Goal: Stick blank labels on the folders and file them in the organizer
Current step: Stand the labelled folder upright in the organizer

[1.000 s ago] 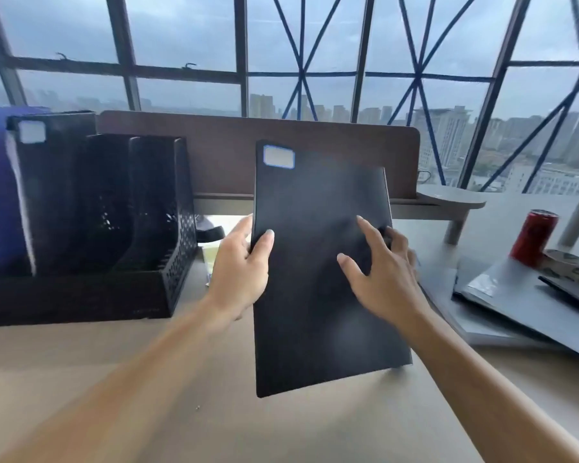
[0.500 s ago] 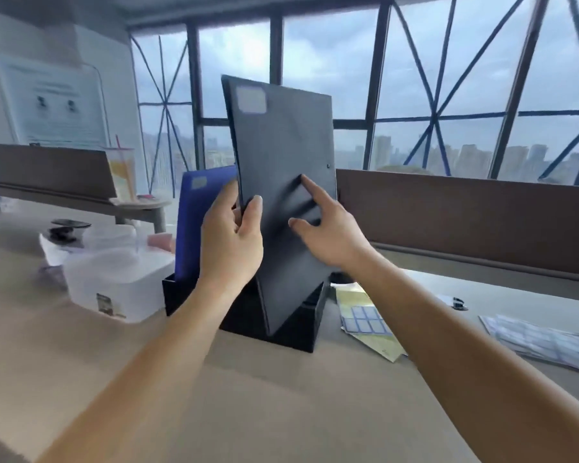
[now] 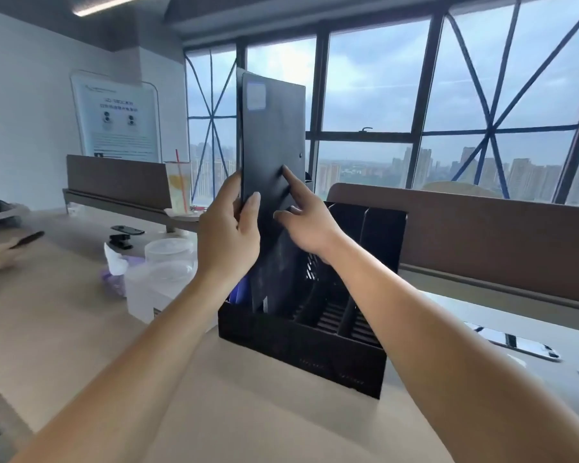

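Tan table (image 3: 81,329), black organizer (image 3: 301,349) centre. Left hand (image 3: 229,235) grips labelled black folder (image 3: 273,145) upright, lower end in organizer's left slot. Right hand (image 3: 306,225), fingers spread, presses its face.

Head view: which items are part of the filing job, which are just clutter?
Job:
- black folder, held upright over the organizer
- blank label on its top corner
- black organizer
- blue folder already in it
- left hand, right hand

Clutter:
- iced drink cup
- clear plastic tub
- tissue pack
- wall poster
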